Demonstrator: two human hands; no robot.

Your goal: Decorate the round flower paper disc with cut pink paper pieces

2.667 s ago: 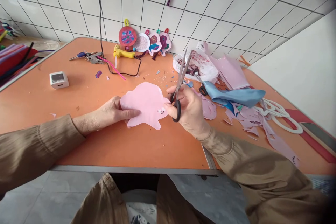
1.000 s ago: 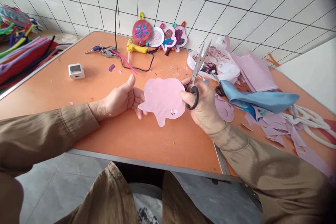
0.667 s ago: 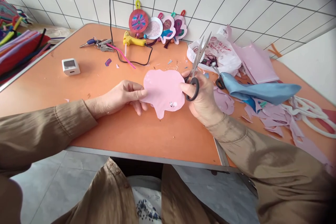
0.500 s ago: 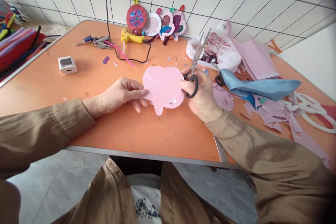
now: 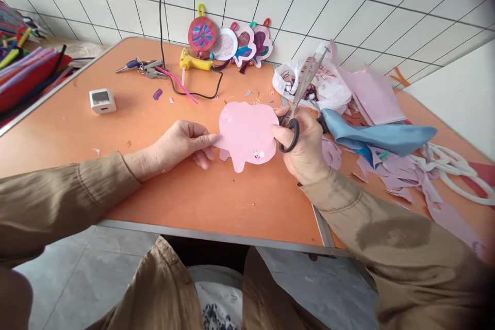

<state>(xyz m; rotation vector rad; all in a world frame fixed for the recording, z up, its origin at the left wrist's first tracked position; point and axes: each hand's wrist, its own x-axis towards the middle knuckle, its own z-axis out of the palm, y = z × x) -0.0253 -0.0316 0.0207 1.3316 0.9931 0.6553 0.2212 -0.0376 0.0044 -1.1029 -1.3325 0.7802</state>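
Between my hands, above the orange table [image 5: 185,185], is a pink paper cutout [image 5: 247,131] with a wavy outline and a small dark mark near its lower right. My left hand [image 5: 181,145] pinches its left edge between thumb and fingers. At the right edge, the thumb of my right hand [image 5: 303,147] presses on the paper. That same hand also has the black-handled scissors [image 5: 301,93] in it, blades pointing up and away, nearly together. A bit of another pink layer peeks out below the cutout's left side.
Behind stand a yellow glue gun [image 5: 195,61], keys [image 5: 150,68] and several finished hanging ornaments [image 5: 201,34]. A white adapter [image 5: 102,101] sits left. On the right lie a plastic bag [image 5: 328,85], blue fabric-like piece [image 5: 379,131], pink scraps [image 5: 402,172] and white cord [image 5: 456,165].
The cutout has shifted slightly right and turned a little, with more of the layer beneath showing at lower left. My right hand and the scissors moved slightly right; the camera view tilted slightly.
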